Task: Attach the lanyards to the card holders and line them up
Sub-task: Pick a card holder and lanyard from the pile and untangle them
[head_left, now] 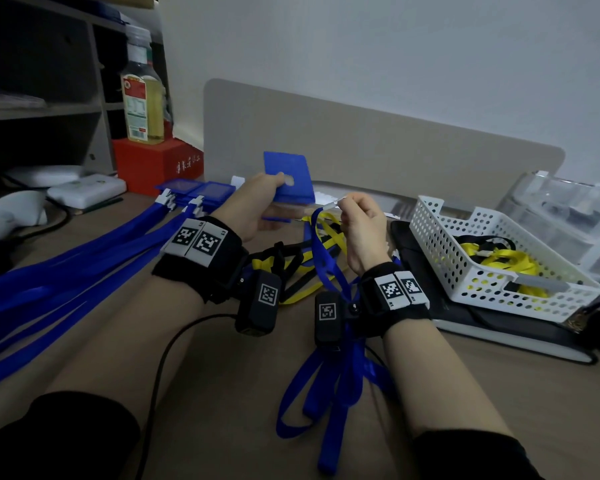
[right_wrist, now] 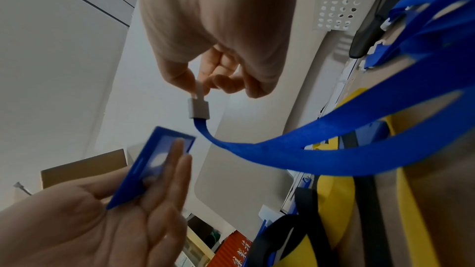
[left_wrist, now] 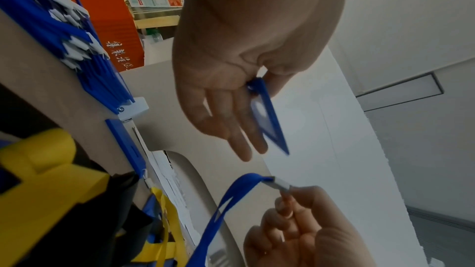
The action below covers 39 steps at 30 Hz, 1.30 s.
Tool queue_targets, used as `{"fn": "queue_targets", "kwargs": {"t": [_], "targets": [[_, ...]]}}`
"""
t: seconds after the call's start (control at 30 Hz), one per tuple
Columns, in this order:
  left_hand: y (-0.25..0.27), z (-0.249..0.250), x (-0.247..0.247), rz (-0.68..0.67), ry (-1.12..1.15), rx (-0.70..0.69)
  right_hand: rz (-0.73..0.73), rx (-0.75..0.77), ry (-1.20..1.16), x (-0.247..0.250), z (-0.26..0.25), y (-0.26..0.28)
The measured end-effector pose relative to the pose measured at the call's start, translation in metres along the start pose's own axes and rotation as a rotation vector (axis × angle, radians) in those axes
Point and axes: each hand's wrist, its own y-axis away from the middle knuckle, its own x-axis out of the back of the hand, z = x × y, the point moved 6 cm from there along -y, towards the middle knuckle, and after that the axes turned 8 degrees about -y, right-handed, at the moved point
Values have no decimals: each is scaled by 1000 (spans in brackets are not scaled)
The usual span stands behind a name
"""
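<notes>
My left hand (head_left: pixel 257 206) holds a blue card holder (head_left: pixel 289 178) up above the desk, thumb on its front and fingers behind it (left_wrist: pixel 267 115). My right hand (head_left: pixel 361 220) pinches the white clip (head_left: pixel 331 203) of a blue lanyard (head_left: pixel 326 265) between thumb and forefinger. The clip (right_wrist: pixel 199 109) hangs a short way from the holder (right_wrist: pixel 154 165) and does not touch it. The lanyard's strap trails down over the desk toward me. At the back left, several blue holders (head_left: pixel 194 190) with blue lanyards (head_left: pixel 66 271) attached lie side by side.
A white perforated basket (head_left: pixel 492 258) with yellow lanyards stands at the right on a dark pad. Yellow and black lanyards (head_left: pixel 298 268) lie between my hands. A red box (head_left: pixel 156 164) with a bottle (head_left: pixel 142 95) stands at the back left, a beige divider (head_left: pixel 378 150) behind.
</notes>
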Motion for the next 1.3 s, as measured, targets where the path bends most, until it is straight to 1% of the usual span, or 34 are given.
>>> {"fn": "queue_targets", "kwargs": {"t": [0.07, 0.13, 0.37, 0.6, 0.7, 0.8, 0.9, 1.07, 1.3], "targets": [[-1, -2, 0, 25, -76, 13, -11, -2, 11, -2, -2, 1], [-1, -2, 1, 33, -90, 16, -16, -3, 12, -3, -3, 2], [-8, -6, 7, 67, 46, 51, -22, -2, 12, -3, -3, 2], [-3, -3, 2, 44, 127, 26, -22, 13, 31, -5, -5, 3], [-2, -5, -2, 23, 72, 28, -17, 22, 36, -5, -6, 3], [-1, -5, -9, -17, -18, -3, -26, 31, 25, -6, -8, 5], [-1, -4, -6, 26, -56, -11, -33, 69, 27, -7, -12, 6], [-4, -7, -2, 75, 94, 38, -33, 119, 69, -8, -16, 6], [0, -3, -12, 46, 116, -43, -60, 221, 82, -15, -25, 10]]}}
